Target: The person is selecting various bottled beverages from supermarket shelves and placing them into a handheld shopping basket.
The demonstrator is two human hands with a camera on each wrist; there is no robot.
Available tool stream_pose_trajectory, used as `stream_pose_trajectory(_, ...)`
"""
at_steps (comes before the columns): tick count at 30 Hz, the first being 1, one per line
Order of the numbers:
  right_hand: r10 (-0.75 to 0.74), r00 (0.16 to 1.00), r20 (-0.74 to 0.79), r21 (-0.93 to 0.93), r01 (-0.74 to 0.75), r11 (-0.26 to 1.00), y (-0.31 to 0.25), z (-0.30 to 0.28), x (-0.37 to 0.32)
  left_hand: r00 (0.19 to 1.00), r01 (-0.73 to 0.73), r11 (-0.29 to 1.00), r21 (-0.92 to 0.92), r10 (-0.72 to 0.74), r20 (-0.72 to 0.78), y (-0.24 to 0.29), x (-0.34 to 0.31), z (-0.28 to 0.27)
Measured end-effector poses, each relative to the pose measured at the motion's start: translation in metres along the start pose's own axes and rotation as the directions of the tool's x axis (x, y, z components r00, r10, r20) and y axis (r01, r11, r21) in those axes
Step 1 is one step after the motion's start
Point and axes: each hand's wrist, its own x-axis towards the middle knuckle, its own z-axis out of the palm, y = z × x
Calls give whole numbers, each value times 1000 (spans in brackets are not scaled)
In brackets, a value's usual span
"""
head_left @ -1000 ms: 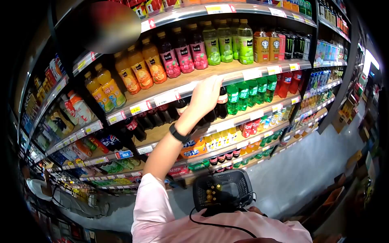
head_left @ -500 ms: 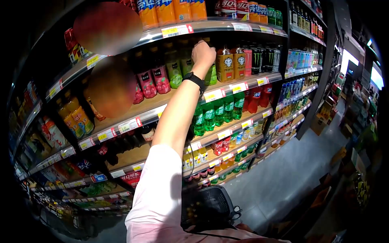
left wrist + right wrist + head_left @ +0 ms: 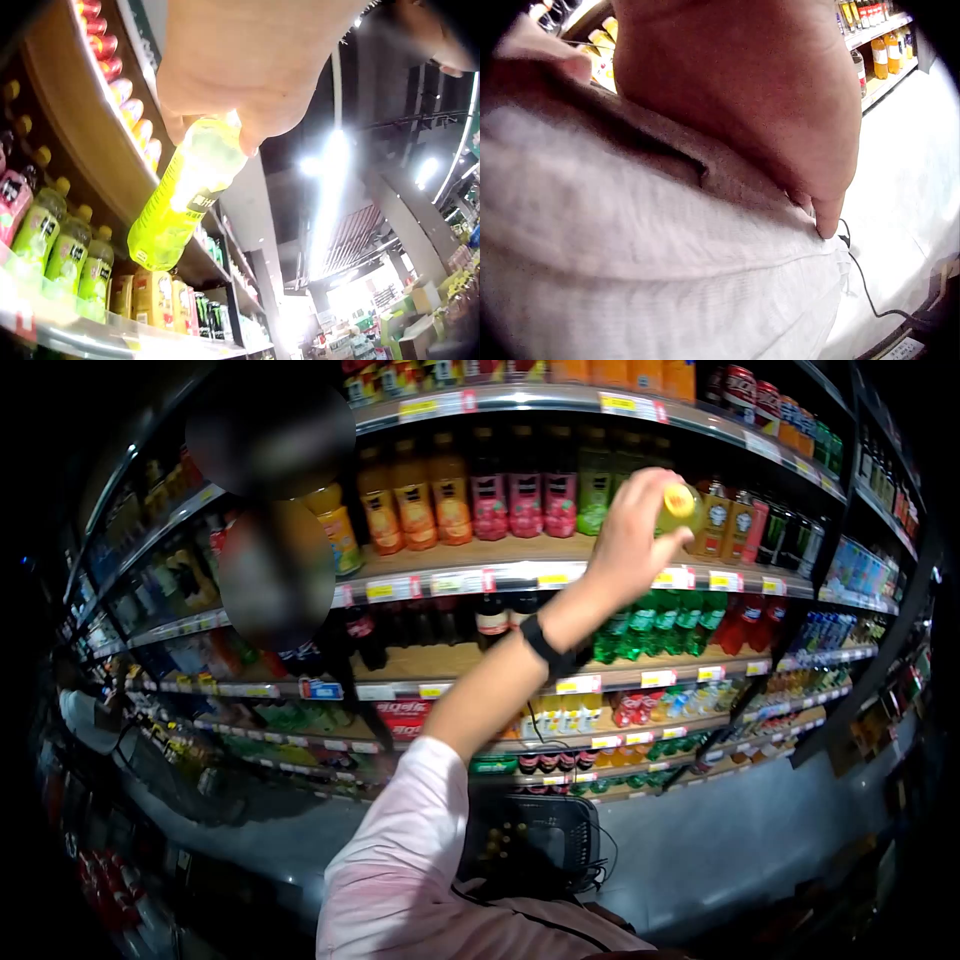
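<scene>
My left hand (image 3: 632,532) grips a green juice bottle (image 3: 180,199) by its upper end, in front of the shelf. In the left wrist view the bottle slants downward, its base away from the hand. The head view shows the round yellowish base of that bottle beside my thumb. Matching green juice bottles (image 3: 71,251) stand in a row on the shelf behind it. My right hand (image 3: 757,97) is low against the light shirt (image 3: 667,232) in the right wrist view; its fingers are mostly hidden, and I cannot tell what it holds.
A black shopping basket (image 3: 578,825) with several yellow-capped items inside is low in front of my body. Pink-labelled bottles (image 3: 525,505), orange juice bottles (image 3: 412,505) and gold-labelled bottles (image 3: 714,520) flank the green row. Shelf edges (image 3: 520,576) with price tags project toward me.
My left hand rose from near the shelf edge to the green bottles, took one by its top and drew it out toward me. The head view has turned.
</scene>
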Motion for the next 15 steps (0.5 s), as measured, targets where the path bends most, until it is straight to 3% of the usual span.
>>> stream_pose_trajectory(1, -26, 1000, -12, 84, 27, 996, -3, 2, 2, 998, -55, 998, 12, 55, -19, 27, -16, -22)
stream_pose_trajectory(2, -46, 999, -20, 315, 50, 948, -4, 2, 7, 1000, -25, 1000, 3, 25, -16, 51, -34, -43)
stream_pose_trajectory(3, -72, 997, -16, 663, 65, 746, -9, -5, 10, 1000, 13, 1000, -9, -13, -12, 74, -55, -64)
stream_pose_trajectory(4, -111, 993, -37, 791, 97, 604, -22, -11, 15, 984, 175, 975, -135, -169, 57, 99, -79, -85)
stream_pose_trajectory(5, -242, 963, -119, 389, 269, 881, -47, -37, 12, 939, 341, 906, -252, -315, 140, 122, -104, -103)
stream_pose_trajectory(7, 93, 996, -6, 514, -77, 854, -54, -73, 32, 667, 743, 593, -311, -610, 429, 151, -154, -130)
stream_pose_trajectory(8, 112, 986, -119, 661, -6, 751, -72, -82, 58, 567, 811, 530, -245, -612, 551, 154, -177, -140)
stream_pose_trajectory(9, 150, 988, -41, 842, -47, 538, -147, -110, 47, 449, 870, 464, -167, -606, 657, 155, -206, -150)
stream_pose_trajectory(11, -95, 994, -58, 960, 81, 268, -298, -152, -5, 348, 906, 59, -419, -668, 658, 148, -287, -142)
stream_pose_trajectory(13, -346, 937, 39, 798, 179, 575, -342, -168, -19, 379, 884, 102, -456, -728, 572, 144, -341, -145)
stream_pose_trajectory(14, -493, 867, -78, 792, 354, 497, -352, -150, -4, 318, 897, 42, -440, -754, 575, 142, -350, -152)
stream_pose_trajectory(15, -539, 842, -12, 815, 320, 482, -372, -156, -13, 188, 913, -69, -401, -802, 567, 136, -371, -164)
